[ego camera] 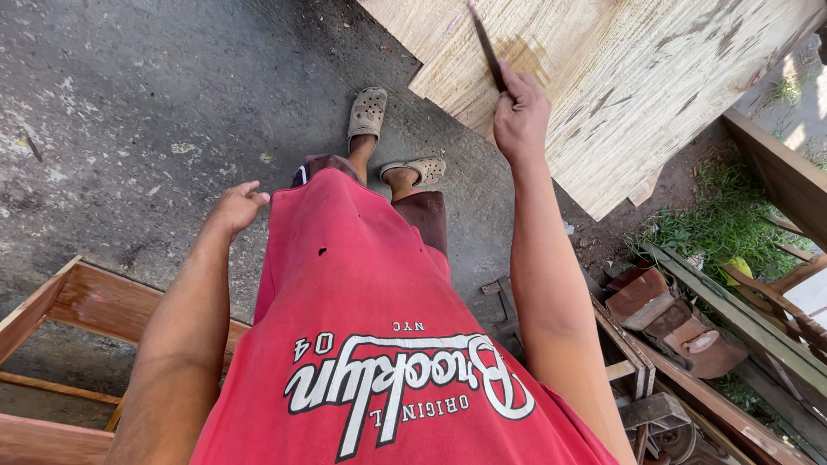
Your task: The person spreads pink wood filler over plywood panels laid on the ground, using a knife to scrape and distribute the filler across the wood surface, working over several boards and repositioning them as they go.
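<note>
The blade (pixel 487 47) is in my right hand (pixel 519 112), a thin, dark, flat strip running up toward 11 o'clock from my fist, its far end near the top edge of view. My fingers are wrapped around its near end, thumb on top, so the grip is tight and narrow; I cannot tell whether there is a proper handle under my palm. It lies against the board (pixel 620 77), a broad pale sheet of plywood with brown streaks that fills the view from 12 to 2 o'clock, with a second sheet's corner showing beneath it. I judge the blade light and stiff along its length but springy sideways, with a hard edge that could bite skin, so I hold it only at the near end and keep my fingers off the edge. The board looks wide, rigid and fairly heavy, rough at the edges; it would want two hands at opposite edges. My left hand (pixel 237 207) hangs free at 9 o'clock, fingers loosely curled, holding nothing, above the concrete floor (pixel 129 103). My feet in tan clogs (pixel 368 112) stand just short of the board's corner. A wooden frame (pixel 77 301) sits at 8 o'clock, and scrap timber (pixel 680 327) is piled by grass at 4 o'clock.
</note>
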Demonstrator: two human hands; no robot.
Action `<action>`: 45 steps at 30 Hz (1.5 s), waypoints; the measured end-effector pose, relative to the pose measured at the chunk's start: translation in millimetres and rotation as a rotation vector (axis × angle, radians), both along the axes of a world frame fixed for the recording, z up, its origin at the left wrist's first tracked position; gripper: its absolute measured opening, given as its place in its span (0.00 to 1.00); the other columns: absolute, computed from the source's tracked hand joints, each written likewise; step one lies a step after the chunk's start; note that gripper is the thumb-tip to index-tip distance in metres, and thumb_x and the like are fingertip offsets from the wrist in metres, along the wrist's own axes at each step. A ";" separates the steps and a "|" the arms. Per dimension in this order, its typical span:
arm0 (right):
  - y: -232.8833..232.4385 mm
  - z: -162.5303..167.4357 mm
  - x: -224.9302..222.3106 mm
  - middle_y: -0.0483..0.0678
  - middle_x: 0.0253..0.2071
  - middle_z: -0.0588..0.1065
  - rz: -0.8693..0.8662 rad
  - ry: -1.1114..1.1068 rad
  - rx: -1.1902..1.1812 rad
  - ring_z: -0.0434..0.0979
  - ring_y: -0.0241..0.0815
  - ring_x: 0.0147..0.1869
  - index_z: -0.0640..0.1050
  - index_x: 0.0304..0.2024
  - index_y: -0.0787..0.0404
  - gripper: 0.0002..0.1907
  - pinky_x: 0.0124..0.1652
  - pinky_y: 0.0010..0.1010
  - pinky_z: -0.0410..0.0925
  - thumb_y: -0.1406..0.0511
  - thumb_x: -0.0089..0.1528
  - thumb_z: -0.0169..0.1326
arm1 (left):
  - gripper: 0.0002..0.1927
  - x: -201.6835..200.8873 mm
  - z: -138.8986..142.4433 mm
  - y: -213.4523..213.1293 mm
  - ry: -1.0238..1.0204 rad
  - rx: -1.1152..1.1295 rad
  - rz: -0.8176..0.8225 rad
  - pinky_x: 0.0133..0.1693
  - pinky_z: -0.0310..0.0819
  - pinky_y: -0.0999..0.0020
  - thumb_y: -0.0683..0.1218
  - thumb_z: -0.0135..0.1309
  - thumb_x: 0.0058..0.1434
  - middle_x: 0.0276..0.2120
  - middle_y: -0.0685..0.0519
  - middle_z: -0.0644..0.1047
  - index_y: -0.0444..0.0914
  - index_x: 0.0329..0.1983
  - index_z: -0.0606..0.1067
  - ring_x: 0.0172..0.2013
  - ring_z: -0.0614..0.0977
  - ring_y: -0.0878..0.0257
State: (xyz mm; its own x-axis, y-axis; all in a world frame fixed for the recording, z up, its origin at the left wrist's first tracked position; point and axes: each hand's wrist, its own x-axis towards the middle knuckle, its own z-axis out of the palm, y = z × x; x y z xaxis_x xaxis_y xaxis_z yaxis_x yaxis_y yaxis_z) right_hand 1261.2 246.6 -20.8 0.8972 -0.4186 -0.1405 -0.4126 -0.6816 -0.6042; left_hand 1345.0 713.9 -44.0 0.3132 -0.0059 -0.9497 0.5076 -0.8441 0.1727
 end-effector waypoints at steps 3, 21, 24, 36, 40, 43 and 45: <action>-9.2 0.0 0.9 0.54 0.42 0.78 0.120 0.020 0.057 0.79 0.53 0.44 0.81 0.59 0.57 0.27 0.47 0.39 0.71 0.78 0.60 0.45 | 0.32 -2.8 1.3 3.4 -0.020 0.007 -0.050 0.61 0.68 0.58 0.51 0.56 0.65 0.62 0.43 0.75 0.39 0.71 0.67 0.62 0.76 0.52; -65.7 2.7 50.0 0.49 0.40 0.78 -0.154 -0.079 0.054 0.78 0.36 0.38 0.78 0.62 0.60 0.22 0.40 0.30 0.73 0.75 0.66 0.50 | 0.30 -4.3 -7.1 -31.9 -0.138 -0.115 -0.055 0.58 0.70 0.60 0.49 0.56 0.65 0.60 0.45 0.77 0.40 0.70 0.69 0.58 0.79 0.54; -63.3 1.7 38.9 0.48 0.38 0.78 -0.042 0.059 -0.069 0.75 0.36 0.39 0.77 0.64 0.60 0.21 0.41 0.32 0.70 0.73 0.68 0.53 | 0.30 -7.3 -5.1 -25.9 -0.139 -0.118 -0.010 0.58 0.70 0.60 0.49 0.56 0.65 0.59 0.44 0.77 0.39 0.70 0.69 0.58 0.78 0.54; -85.7 2.3 41.2 0.46 0.43 0.78 -0.086 -0.039 0.048 0.78 0.35 0.40 0.79 0.63 0.57 0.22 0.41 0.29 0.74 0.76 0.69 0.50 | 0.29 -9.0 -2.0 -21.3 -0.077 -0.067 0.014 0.59 0.69 0.59 0.49 0.56 0.66 0.59 0.44 0.77 0.38 0.70 0.68 0.59 0.78 0.54; -83.5 3.9 11.8 0.46 0.38 0.77 0.070 0.217 -0.088 0.74 0.40 0.37 0.80 0.61 0.56 0.19 0.38 0.33 0.72 0.75 0.71 0.49 | 0.29 -2.3 4.3 -40.9 -0.123 -0.104 0.029 0.59 0.70 0.60 0.49 0.55 0.66 0.60 0.45 0.77 0.39 0.70 0.69 0.59 0.78 0.54; -85.9 10.3 -19.8 0.43 0.42 0.78 -0.544 0.006 0.298 0.77 0.38 0.36 0.77 0.60 0.57 0.23 0.37 0.34 0.73 0.77 0.65 0.47 | 0.29 -0.7 5.0 -47.2 -0.118 -0.101 0.036 0.58 0.70 0.59 0.49 0.54 0.66 0.60 0.46 0.77 0.40 0.70 0.69 0.59 0.78 0.55; -87.4 12.9 -37.5 0.47 0.38 0.76 -0.461 0.148 0.219 0.76 0.38 0.35 0.79 0.61 0.55 0.24 0.39 0.33 0.72 0.76 0.65 0.47 | 0.29 -1.2 2.0 -45.9 -0.062 -0.059 0.042 0.56 0.71 0.57 0.50 0.54 0.66 0.61 0.47 0.76 0.42 0.70 0.68 0.59 0.77 0.55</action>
